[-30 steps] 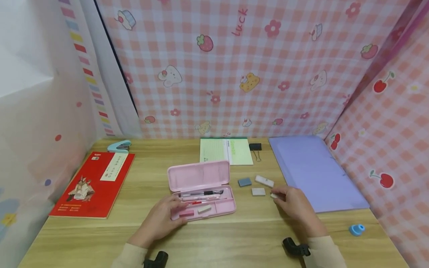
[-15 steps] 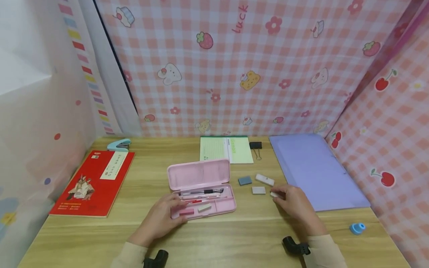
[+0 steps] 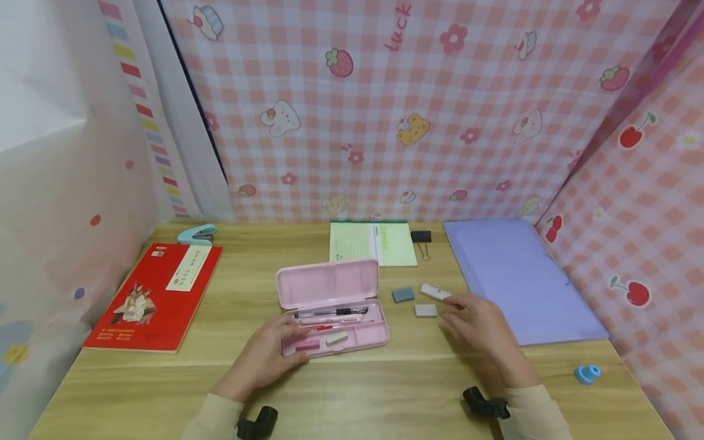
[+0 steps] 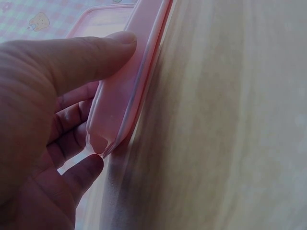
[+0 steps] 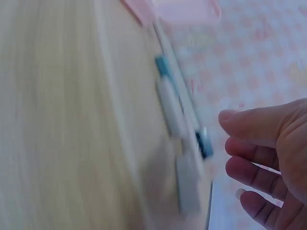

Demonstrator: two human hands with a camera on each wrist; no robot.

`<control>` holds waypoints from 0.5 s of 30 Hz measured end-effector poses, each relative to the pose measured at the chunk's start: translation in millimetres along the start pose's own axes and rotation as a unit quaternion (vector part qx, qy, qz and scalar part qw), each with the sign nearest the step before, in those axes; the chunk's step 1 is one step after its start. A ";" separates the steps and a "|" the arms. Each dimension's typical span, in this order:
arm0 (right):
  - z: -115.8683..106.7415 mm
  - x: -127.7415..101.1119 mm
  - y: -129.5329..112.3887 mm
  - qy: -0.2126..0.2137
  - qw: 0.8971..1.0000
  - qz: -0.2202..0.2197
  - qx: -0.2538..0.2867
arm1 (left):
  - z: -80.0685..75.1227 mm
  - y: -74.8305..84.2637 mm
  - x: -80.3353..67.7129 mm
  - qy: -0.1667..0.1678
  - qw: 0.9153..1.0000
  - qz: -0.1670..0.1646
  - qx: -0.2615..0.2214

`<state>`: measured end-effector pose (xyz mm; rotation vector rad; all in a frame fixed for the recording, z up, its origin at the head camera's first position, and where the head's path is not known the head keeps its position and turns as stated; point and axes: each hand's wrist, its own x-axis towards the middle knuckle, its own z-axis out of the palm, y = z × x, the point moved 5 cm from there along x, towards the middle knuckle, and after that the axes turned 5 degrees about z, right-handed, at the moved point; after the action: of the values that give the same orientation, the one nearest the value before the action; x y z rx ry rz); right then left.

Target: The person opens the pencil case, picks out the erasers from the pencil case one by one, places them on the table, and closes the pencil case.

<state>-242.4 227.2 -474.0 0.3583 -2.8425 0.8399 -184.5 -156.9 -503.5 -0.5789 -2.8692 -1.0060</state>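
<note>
Gripping the left end of a long pink plastic pencil case (image 3: 327,284), the left hand (image 3: 269,348) has its thumb along the near wall and its fingers around the end. The case rests on the wood-grain table (image 3: 352,400), its lid tilted up at the back. Just beyond the fingertips, inside the tray, a small pink rectangular block (image 3: 308,345) lies nearest the grip, with a whitish block (image 3: 337,338) to its right in the same front compartment. Behind them lie a red slim pen (image 3: 319,329), a pale pink pen (image 3: 335,319) and a clear-barrelled pen with a black end (image 3: 357,311).

Loosely curved, with the thumb apart from the fingers, the right hand (image 3: 475,321) hovers over the tabletop to the right of the case. Its index fingertip is right at the near end of a long white eraser (image 3: 432,291); whether they touch, I cannot tell. A shorter white rectangular eraser (image 3: 425,310) lies just left of the fingertips, and a blue-grey rectangular eraser (image 3: 403,294) lies farther left, between hand and case. On the other side, a flat purple plastic folder (image 3: 522,281) lies beside the hand.
</note>
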 end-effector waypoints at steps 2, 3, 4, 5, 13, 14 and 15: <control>1.9 2.7 -17.1 0.012 0.999 -0.037 -0.004 | -1.0 0.6 1.7 0.003 1.000 0.004 0.003; 4.8 4.0 -27.0 0.013 0.998 -0.058 -0.004 | -1.4 0.7 2.7 0.003 1.000 0.006 0.003; 9.1 5.3 -37.7 0.010 0.997 -0.079 -0.004 | -2.0 0.9 3.3 0.004 1.000 0.010 0.004; 14.2 5.9 -48.8 0.006 0.995 -0.103 -0.006 | -2.6 0.8 3.6 0.005 1.000 0.011 0.006; 65.6 1.4 -128.6 -0.077 0.970 -0.231 -0.023 | -0.8 -2.4 0.9 0.004 1.000 0.008 -0.007; 70.4 1.7 -134.9 -0.082 0.967 -0.241 -0.024 | 0.4 -2.8 0.7 0.004 1.000 0.008 -0.009; 74.4 2.3 -139.6 -0.086 0.965 -0.246 -0.025 | 1.7 -3.1 0.6 0.004 1.000 0.007 -0.012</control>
<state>-212.8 72.2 -463.6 1.1201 -2.7152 0.6568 -186.1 -157.9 -506.5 -0.5945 -2.8467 -1.0397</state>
